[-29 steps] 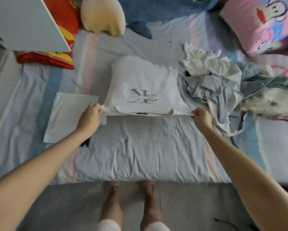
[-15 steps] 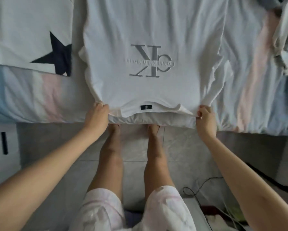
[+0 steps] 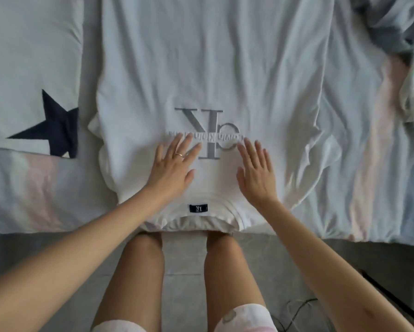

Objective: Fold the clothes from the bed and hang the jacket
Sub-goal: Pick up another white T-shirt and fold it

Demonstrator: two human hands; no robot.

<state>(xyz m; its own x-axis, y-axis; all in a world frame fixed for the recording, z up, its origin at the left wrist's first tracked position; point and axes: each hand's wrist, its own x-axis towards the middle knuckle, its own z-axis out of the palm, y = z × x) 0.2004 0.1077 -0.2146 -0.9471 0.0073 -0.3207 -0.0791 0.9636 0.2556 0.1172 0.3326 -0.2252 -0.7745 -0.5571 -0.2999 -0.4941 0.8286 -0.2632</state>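
A white T-shirt [image 3: 208, 68] with a grey logo lies spread flat on the bed, collar and black neck label toward me at the bed's front edge. My left hand [image 3: 173, 164] rests palm down on the shirt just left of the logo, fingers spread, a ring on one finger. My right hand [image 3: 257, 171] lies flat on the shirt to the right of the logo, fingers apart. Neither hand grips the cloth. No jacket is in view.
A folded white garment with a dark star [image 3: 33, 92] lies on the bed at left. A crumpled pile of grey and pale clothes [image 3: 407, 56] sits at the upper right. The striped bedsheet [image 3: 368, 176] ends at a grey floor [image 3: 184, 264] where my legs stand. A dark cable [image 3: 297, 305] lies at lower right.
Both hands released the shirt's shoulders near the collar and moved forward onto the chest, now lying flat and open. The view has tilted closer over the shirt.
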